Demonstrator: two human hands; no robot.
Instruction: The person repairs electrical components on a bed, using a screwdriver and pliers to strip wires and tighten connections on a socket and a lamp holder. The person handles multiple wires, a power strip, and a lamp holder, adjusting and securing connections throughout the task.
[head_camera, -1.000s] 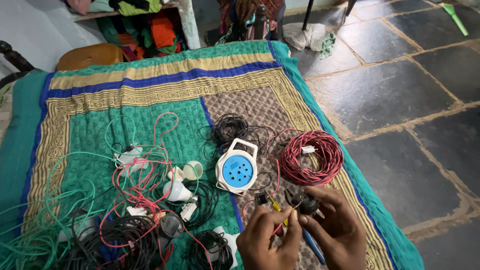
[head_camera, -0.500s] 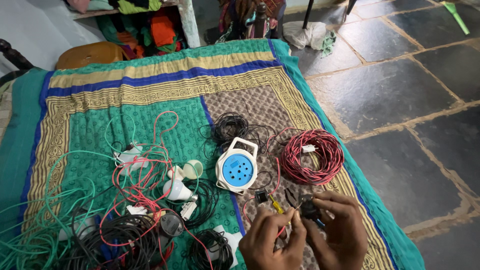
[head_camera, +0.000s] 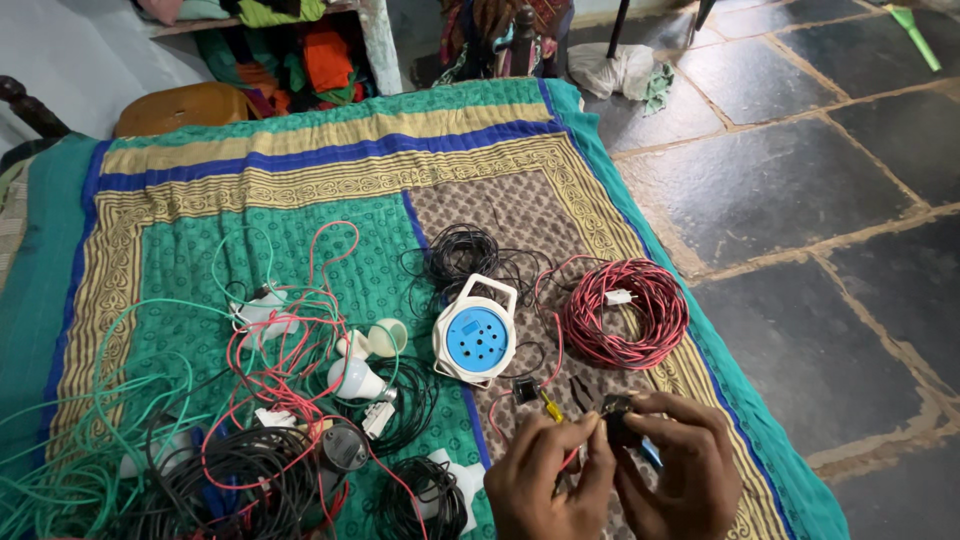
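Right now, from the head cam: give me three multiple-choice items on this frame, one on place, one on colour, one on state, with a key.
1. Where does the red wire coil lie relative to the white cable reel with the blue face?
A. To its right in the picture
B. To its left in the picture
C. On top of it

2. What colour is the loose wire spread at the lower left of the cloth?
A. Yellow
B. Green
C. Purple

3. What are the left hand and right hand doing?
A. Resting flat on the stone floor
B. Lifting the cable reel
C. Pinching a small dark part between them

Key: 1 A, the coil sits between the reel and the cloth's floor-side edge. 2 B, the green wire loops there. 3 C, fingertips of both hands meet on the part, above the cloth.
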